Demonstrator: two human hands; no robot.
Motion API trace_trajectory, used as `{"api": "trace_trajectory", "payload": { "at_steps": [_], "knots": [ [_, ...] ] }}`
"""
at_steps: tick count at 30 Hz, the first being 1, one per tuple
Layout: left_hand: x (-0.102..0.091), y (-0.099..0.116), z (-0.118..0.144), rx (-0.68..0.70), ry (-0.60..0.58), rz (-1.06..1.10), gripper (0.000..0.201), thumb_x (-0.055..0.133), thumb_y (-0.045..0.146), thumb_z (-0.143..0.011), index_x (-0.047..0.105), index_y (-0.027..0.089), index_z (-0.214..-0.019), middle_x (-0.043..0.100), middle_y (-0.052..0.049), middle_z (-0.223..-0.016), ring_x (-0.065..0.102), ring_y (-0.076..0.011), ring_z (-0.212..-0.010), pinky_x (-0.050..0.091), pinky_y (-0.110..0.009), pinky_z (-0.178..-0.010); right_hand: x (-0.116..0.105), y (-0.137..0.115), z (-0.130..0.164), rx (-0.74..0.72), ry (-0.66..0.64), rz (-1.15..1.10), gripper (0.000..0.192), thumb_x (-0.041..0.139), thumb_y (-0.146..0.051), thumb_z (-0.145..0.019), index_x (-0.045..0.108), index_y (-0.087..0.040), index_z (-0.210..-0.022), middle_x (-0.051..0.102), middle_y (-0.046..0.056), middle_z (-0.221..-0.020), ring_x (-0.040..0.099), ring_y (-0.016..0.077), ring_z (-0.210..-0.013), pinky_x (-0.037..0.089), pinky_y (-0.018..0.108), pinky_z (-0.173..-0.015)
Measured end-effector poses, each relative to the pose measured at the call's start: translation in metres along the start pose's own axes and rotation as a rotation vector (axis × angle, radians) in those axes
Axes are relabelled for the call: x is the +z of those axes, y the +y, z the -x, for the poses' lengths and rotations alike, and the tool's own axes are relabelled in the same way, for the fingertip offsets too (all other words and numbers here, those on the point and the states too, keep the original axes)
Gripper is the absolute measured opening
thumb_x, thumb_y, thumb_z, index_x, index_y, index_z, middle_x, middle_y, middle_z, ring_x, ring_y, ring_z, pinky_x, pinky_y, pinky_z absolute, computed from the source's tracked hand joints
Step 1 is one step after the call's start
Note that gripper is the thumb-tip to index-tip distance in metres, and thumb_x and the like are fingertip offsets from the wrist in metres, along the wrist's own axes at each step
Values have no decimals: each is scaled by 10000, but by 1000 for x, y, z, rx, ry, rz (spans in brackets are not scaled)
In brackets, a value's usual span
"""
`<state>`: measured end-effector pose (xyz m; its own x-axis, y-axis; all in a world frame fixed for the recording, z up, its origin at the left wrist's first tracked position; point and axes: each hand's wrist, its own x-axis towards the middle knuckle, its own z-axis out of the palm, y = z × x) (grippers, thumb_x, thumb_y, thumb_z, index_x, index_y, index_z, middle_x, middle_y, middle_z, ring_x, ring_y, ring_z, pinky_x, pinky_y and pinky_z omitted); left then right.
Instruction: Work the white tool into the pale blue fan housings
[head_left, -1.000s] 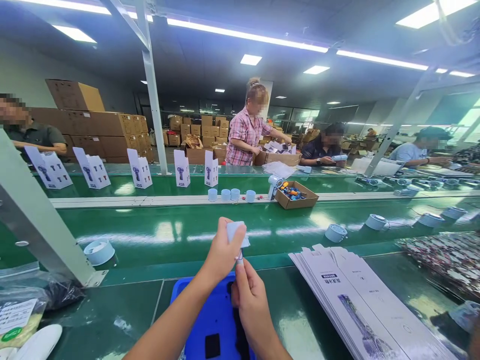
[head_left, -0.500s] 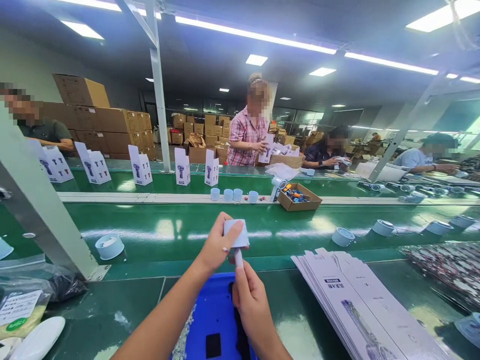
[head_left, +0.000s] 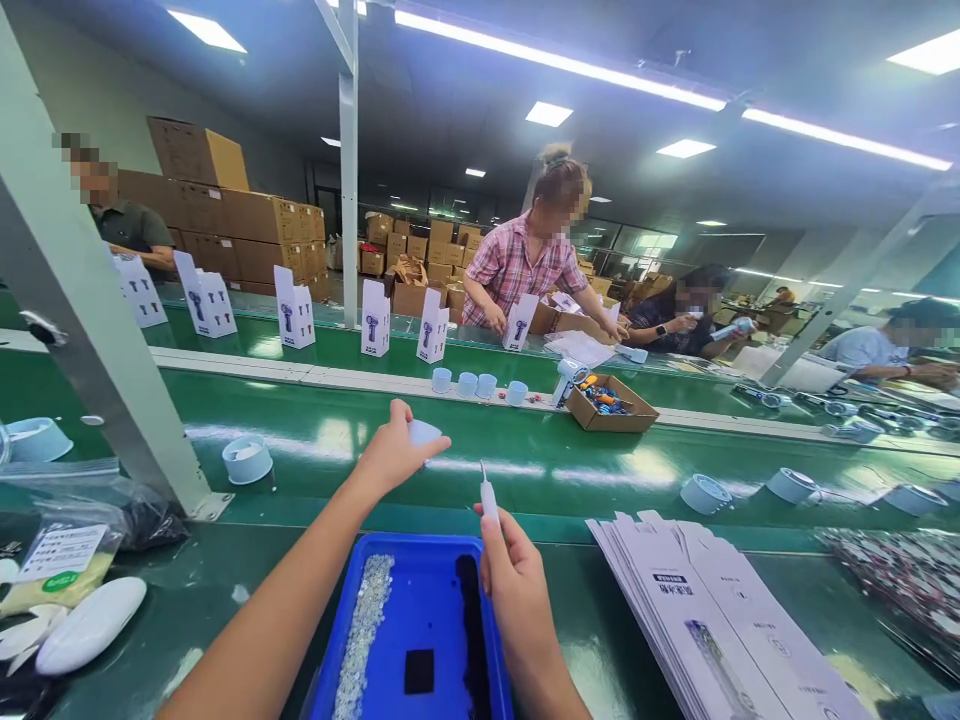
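My left hand (head_left: 394,450) is held over the green belt, closed on a pale blue round plastic part (head_left: 424,433), mostly covered by the hand. My right hand (head_left: 514,565) grips a slim white-handled tool (head_left: 489,498); its thin metal tip points up and away from me. The tip and the plastic part are apart. Just below my hands lies a blue tray (head_left: 442,545) with small clear pieces (head_left: 367,630) along its left side, a black strip of small pieces (head_left: 471,640) along its right and a black square (head_left: 419,671) between them.
Pale blue round housings (head_left: 247,460) stand along the green belt (head_left: 300,430). Flat printed cartons (head_left: 675,610) are stacked at right. A carton of colourful parts (head_left: 611,405) sits beyond the belt. A metal post (head_left: 112,280) rises at left. Several people work across the line.
My left hand has moved left with the plastic part, away from the tool. The right hand stays low, holding the tool, whose tip is now exposed. The view has shifted somewhat.
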<state>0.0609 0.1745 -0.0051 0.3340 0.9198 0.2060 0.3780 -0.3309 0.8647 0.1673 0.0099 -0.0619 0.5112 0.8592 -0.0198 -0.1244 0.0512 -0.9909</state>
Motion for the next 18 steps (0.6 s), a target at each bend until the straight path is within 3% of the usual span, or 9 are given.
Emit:
{"api": "trace_trajectory", "payload": {
  "at_steps": [4, 6, 8, 13, 16, 18],
  "knots": [
    [4, 0, 3, 103, -111, -88, 330, 711, 432, -649, 552, 230, -856, 566, 21, -677, 559, -189, -636, 372, -277, -575, -2, 3, -2, -9, 20, 21, 575, 573, -647, -784, 652, -157, -1074, 301, -76, -547, 256, 83, -498, 213, 209, -446],
    [6, 2, 5, 124, -193, -91, 289, 676, 466, -682, 535, 222, -745, 554, 30, -634, 547, -171, -596, 366, -261, -537, -2, 5, -2, -16, 13, 21, 549, 580, -626, -790, 664, -157, -1062, 306, -75, -539, 250, 84, -489, 210, 211, -436],
    [7, 5, 7, 119, -245, -55, 331, 650, 510, -705, 490, 226, -764, 521, 59, -588, 518, -146, -516, 356, -245, -479, -2, 6, -2, -35, 1, 26, 521, 589, -608, -791, 674, -160, -1044, 323, -71, -542, 251, 82, -484, 215, 210, -430],
    [6, 9, 10, 222, -188, -15, 402, 633, 503, -742, 482, 232, -999, 503, 77, -625, 504, -129, -536, 370, -232, -484, -1, 6, 0, -47, -1, 41, 486, 599, -582, -794, 686, -162, -1024, 345, -65, -544, 267, 82, -477, 235, 209, -423],
    [3, 10, 10, 325, -206, -60, 301, 659, 450, -723, 571, 210, -882, 560, 43, -697, 500, -122, -595, 378, -237, -536, -2, 5, 0, -44, 24, 40, 497, 605, -587, -787, 685, -163, -1034, 347, -66, -531, 281, 86, -472, 250, 211, -424],
    [2, 12, 12, 350, -203, -70, 273, 684, 422, -691, 540, 198, -749, 532, 48, -669, 462, -110, -581, 351, -233, -526, -2, 5, 0, -39, 32, 34, 508, 606, -597, -782, 685, -163, -1033, 341, -69, -521, 280, 86, -468, 254, 213, -424]
  ]
}}
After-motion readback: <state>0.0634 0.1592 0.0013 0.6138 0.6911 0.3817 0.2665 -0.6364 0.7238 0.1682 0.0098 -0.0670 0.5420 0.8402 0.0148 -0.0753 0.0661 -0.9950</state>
